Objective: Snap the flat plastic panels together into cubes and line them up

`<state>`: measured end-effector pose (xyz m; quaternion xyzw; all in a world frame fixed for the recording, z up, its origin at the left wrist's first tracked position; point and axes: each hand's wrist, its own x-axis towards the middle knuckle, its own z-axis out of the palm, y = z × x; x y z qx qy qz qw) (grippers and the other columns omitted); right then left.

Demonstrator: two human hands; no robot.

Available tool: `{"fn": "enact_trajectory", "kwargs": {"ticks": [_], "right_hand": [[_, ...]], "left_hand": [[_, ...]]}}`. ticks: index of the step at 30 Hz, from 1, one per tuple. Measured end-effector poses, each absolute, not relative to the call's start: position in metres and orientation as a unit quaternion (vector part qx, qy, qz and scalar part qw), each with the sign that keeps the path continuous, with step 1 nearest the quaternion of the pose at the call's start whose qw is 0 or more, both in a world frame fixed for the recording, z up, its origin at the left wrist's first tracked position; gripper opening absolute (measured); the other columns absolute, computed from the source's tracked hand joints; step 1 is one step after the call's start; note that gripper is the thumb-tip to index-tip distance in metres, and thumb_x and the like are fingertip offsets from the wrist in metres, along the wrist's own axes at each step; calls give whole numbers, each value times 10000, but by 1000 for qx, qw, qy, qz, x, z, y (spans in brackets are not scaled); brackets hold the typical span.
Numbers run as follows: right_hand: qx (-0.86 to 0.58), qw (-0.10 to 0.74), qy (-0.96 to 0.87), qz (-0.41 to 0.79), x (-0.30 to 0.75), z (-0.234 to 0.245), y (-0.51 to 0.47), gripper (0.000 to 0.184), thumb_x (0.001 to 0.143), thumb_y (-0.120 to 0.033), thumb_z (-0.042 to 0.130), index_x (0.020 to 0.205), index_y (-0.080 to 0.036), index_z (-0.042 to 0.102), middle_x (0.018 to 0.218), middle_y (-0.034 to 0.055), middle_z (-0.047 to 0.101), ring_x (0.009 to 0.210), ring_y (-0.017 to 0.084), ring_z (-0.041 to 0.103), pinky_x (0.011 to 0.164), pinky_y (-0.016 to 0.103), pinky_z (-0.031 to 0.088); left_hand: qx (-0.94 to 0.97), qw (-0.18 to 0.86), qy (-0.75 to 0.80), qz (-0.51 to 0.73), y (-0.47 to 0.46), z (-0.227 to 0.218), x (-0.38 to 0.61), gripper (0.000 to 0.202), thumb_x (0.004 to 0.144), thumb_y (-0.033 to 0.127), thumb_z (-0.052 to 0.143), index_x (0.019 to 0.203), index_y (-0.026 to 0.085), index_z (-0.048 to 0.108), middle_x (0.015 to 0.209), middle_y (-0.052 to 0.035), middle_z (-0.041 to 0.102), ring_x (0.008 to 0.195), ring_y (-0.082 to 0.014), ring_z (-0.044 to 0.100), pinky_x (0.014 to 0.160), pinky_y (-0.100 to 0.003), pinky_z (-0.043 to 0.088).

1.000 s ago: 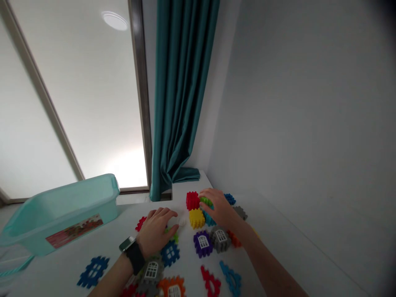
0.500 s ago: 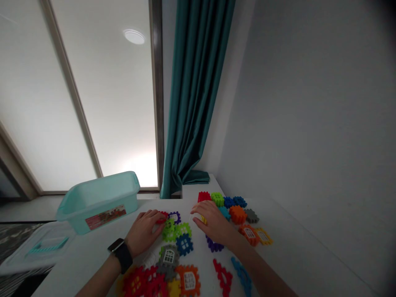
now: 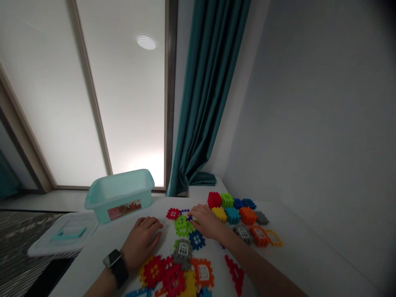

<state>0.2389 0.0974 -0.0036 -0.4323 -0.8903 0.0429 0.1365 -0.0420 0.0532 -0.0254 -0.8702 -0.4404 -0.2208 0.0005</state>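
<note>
My left hand (image 3: 141, 242), with a dark watch on its wrist, is over the white table, fingers loosely stretched and thumb apart, holding nothing. Beyond its fingertips lies a small red window block (image 3: 173, 213). My right hand (image 3: 206, 222) reaches in from the right, thumb and fingers closing around a light green block whose edge shows between them. It partly covers a purple window block (image 3: 185, 213). Another light green block (image 3: 181, 226) lies left of the thumb. Below are a dark blue window block (image 3: 197, 240) and a grey window block (image 3: 182, 250).
Stacked blocks stand at the back right, among them red (image 3: 214, 200), teal (image 3: 232, 215) and orange (image 3: 248, 215) ones. Red window blocks (image 3: 154, 272) lie in front, with a red triangular piece (image 3: 236, 275) to their right. A mint tub (image 3: 123, 194) and its lid (image 3: 63, 235) stand left.
My left hand has drawn back from the red block. My right hand has moved left from the yellow stack to the green blocks, uncovering the yellow stack. The view has shifted left.
</note>
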Motion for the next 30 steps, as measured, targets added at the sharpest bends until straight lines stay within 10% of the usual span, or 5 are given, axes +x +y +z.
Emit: {"fn": "enact_trajectory", "kwargs": {"ticks": [30], "right_hand": [[-501, 95, -860, 17, 227, -19, 150, 366, 801, -328, 752, 1105, -178, 614, 1088, 88, 673, 1055, 267, 612, 924, 407, 439]], "left_hand": [[-868, 10, -449, -210, 47, -27, -45, 214, 908, 150, 489, 1026, 239, 643, 1049, -60, 669, 999, -249, 604, 949, -457, 398]]}}
